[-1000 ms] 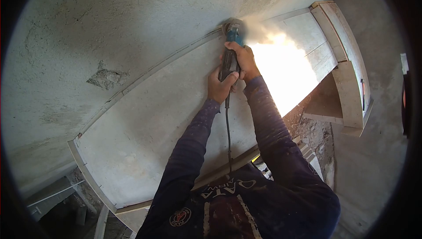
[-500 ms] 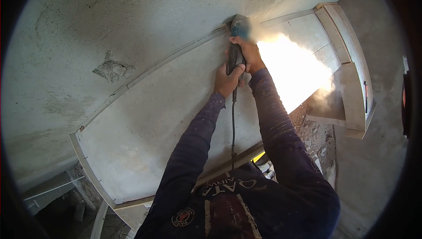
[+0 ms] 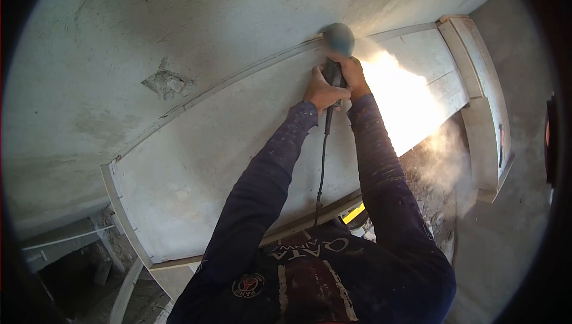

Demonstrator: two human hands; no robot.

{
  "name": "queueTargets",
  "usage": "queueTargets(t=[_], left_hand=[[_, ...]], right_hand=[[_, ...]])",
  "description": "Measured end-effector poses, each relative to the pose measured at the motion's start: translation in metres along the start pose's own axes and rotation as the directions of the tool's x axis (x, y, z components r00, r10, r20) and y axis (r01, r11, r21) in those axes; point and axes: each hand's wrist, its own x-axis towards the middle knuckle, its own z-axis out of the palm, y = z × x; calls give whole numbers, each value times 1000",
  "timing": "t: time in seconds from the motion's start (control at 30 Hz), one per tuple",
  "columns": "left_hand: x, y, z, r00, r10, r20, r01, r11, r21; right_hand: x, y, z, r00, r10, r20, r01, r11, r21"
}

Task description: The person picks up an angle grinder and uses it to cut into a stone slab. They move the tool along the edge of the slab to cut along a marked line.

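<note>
An angle grinder with a black body and a blurred, bluish head is held up at arm's length, its head at the top edge strip of a long pale panel. My left hand is closed round the rear of the body, thumb across it. Higher up, near the head, my right hand grips the tool from the right side. A black power cord hangs from the grinder down toward my chest. The disc is hidden by the head and the blur.
Bright light glares on the panel's right part, and dust drifts below it. A boxed ledge juts out at the right. The rough plaster surface above has a chipped patch. Rubble and a yellow object lie below.
The view has shifted, and the grinder with both hands sits slightly farther right along the strip. My left hand has turned on the body. The dust at the lower right has spread.
</note>
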Motion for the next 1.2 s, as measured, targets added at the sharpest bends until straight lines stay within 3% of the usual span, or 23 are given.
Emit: queueTargets(t=[0.03,0.07,0.13,0.17,0.2,0.23,0.3,0.37,0.4,0.43,0.47,0.53,0.57,0.63,0.7,1.2], left_hand=[[2,-4,-1,1000,8,-12,-9,1000,-8],[5,-8,-4,1000,22,19,-21,999,-45],[12,-24,-1,990,60,-128,-45,992,114],[44,-59,6,942,255,-218,-212,956,200],[13,-25,-7,987,73,-146,-61,995,82],[-3,-11,-10,1000,-5,-28,4,1000,-16],[-1,-22,-8,1000,9,-24,-10,1000,-15],[-9,-19,-8,998,-13,-66,14,1000,26],[-4,-30,-8,994,30,-101,-26,999,41],[10,-46,-5,992,82,-99,-77,996,53],[14,-51,-2,992,47,-115,-42,998,50],[6,-37,-11,999,15,-29,-14,999,32],[6,-39,-6,994,70,-85,-71,997,-9],[-1,-24,-5,997,12,-76,-9,999,46],[0,-27,-2,997,29,-70,-25,998,60],[-1,-28,-1,995,61,-83,-60,998,16]], right_hand=[[12,8,-5,999,-40,-37,33,985,-172],[20,17,-11,991,2,135,-5,1000,22],[18,15,-3,922,37,386,-159,944,289],[12,9,3,883,86,462,-255,914,316],[14,8,10,921,97,378,-219,930,294],[20,19,1,935,72,348,-170,951,260],[18,22,-4,939,113,324,-180,966,183],[7,22,3,951,53,305,-124,968,218],[0,20,11,963,44,266,-111,963,245],[10,33,5,945,38,326,-128,957,261],[28,51,-2,964,-21,267,-43,971,234],[23,51,-1,989,-45,141,37,998,52],[29,52,-2,997,-53,60,57,997,-58],[-8,20,12,999,-13,43,8,994,113],[-7,19,10,996,-13,90,0,991,137],[-3,19,10,994,-17,108,2,991,131]])
